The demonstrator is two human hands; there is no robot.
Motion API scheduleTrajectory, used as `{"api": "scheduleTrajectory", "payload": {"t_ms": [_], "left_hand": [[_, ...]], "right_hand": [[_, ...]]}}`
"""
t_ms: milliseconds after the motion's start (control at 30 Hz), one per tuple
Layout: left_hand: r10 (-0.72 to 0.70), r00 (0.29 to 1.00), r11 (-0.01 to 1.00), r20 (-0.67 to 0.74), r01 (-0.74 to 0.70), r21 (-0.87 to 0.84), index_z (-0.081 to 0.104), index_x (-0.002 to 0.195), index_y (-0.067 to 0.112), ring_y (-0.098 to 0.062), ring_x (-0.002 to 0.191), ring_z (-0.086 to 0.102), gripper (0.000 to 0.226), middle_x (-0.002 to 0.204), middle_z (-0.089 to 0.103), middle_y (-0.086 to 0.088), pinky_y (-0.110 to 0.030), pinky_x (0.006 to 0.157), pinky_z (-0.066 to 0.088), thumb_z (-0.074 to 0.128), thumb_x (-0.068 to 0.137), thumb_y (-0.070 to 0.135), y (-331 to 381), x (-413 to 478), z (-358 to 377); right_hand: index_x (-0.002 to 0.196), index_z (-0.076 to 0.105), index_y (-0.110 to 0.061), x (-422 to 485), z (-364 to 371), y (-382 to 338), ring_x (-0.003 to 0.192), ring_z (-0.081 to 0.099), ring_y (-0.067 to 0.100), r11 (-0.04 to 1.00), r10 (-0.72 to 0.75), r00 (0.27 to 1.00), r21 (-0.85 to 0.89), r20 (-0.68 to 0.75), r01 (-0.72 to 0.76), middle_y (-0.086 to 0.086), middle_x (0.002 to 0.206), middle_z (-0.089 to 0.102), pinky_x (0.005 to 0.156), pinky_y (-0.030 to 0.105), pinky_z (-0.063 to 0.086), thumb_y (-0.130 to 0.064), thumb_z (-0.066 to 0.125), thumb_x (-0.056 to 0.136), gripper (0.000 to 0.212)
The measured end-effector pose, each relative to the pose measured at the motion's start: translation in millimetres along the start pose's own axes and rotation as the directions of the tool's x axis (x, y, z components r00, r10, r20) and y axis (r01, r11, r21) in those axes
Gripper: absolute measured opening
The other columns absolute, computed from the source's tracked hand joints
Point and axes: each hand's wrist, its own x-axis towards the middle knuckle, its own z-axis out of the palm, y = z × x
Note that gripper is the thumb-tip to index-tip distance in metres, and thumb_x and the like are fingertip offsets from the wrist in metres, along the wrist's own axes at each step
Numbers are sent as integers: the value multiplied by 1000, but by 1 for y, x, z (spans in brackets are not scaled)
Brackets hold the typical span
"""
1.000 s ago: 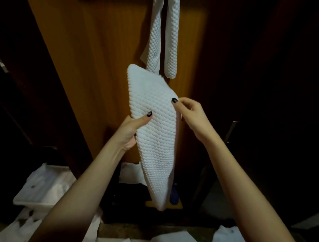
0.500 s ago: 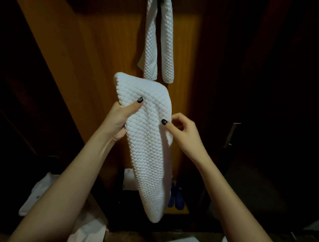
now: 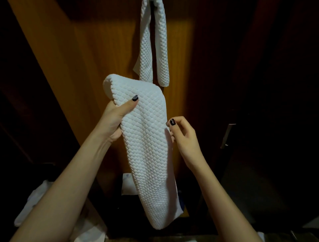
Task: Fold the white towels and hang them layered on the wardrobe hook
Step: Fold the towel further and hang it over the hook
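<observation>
A folded white waffle towel [image 3: 148,148] hangs long in front of me. My left hand [image 3: 114,119] grips it near its folded top, thumb across the front. My right hand [image 3: 183,134] pinches its right edge at mid-height, fingers curled. Above them another white towel [image 3: 153,46] hangs doubled over the wardrobe hook [image 3: 154,1] at the top edge, its two strands dangling against the orange-brown wardrobe door [image 3: 107,51]. The hook itself is mostly covered by that towel.
White cloths [image 3: 38,195] lie low at the left, and a white item [image 3: 128,184] sits at the wardrobe's foot behind the held towel. A metal door handle [image 3: 227,136] is on the dark panel at the right. The surroundings are dark.
My left hand slid up the towel toward its folded top, while my right hand slid down its right edge. The towel hangs straighter and the view tilted upward.
</observation>
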Motion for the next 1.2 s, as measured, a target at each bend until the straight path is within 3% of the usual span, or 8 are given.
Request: {"api": "scheduleTrajectory", "payload": {"t_ms": [233,400,600,733,867,933,1000,1200], "left_hand": [[-20,999,1000,42,21,-20,59,122,11,-22,113,65,28,121,69,-8,-29,82,56,55,95,16,-4,-4,1],[-6,998,1000,66,6,5,56,126,13,-21,115,64,31,122,68,-6,-28,84,56,53,96,18,-3,-10,-4],[34,991,995,129,-45,84,75,109,28,-16,111,66,29,118,71,1,-25,82,55,53,93,16,-4,-21,-5],[44,994,993,95,-54,101,65,115,20,-16,108,67,27,116,71,0,-24,81,55,54,91,15,-7,-22,-6],[14,994,997,111,-23,80,60,120,16,-18,112,66,30,120,70,-2,-26,83,55,53,92,16,-9,-25,-8],[-17,994,999,110,12,46,59,122,15,-18,112,65,31,120,70,-3,-26,84,55,54,92,19,-8,-27,-13],[-32,996,999,83,33,-6,57,124,13,-17,111,66,35,119,70,-4,-26,83,56,56,91,24,-6,-28,-16],[-16,1000,992,1,16,-124,53,127,14,-17,113,65,39,119,70,-4,-27,83,56,54,89,24,-14,-29,-8]], "right_hand": [[103,60,-21,17,0,-15,78,55,-4,998,59,998,8,9,-59,-15,86,58,73,13,46,-19,71,89,19],[100,57,-11,30,-1,-26,56,55,-3,986,133,991,102,28,-136,-4,67,55,53,8,40,-9,69,90,15],[84,72,-21,35,-4,-29,85,55,29,897,391,903,148,177,-417,5,90,68,70,34,40,-27,75,81,8],[83,66,-16,35,-6,-28,76,65,15,934,320,924,92,210,-345,3,89,69,59,21,47,-18,75,84,9],[102,70,2,31,-1,-29,93,71,23,963,269,924,-64,271,-261,12,103,74,80,33,56,-16,73,87,24],[100,69,8,35,-4,-35,87,70,20,970,244,921,-93,305,-226,14,98,74,76,29,55,-19,67,91,29],[95,69,7,40,-5,-41,77,68,13,974,223,917,-53,332,-218,6,87,74,66,20,51,-18,62,94,26],[99,70,-4,48,5,-52,73,69,13,962,178,936,146,304,-230,2,85,73,60,20,52,-10,56,97,16]]}}
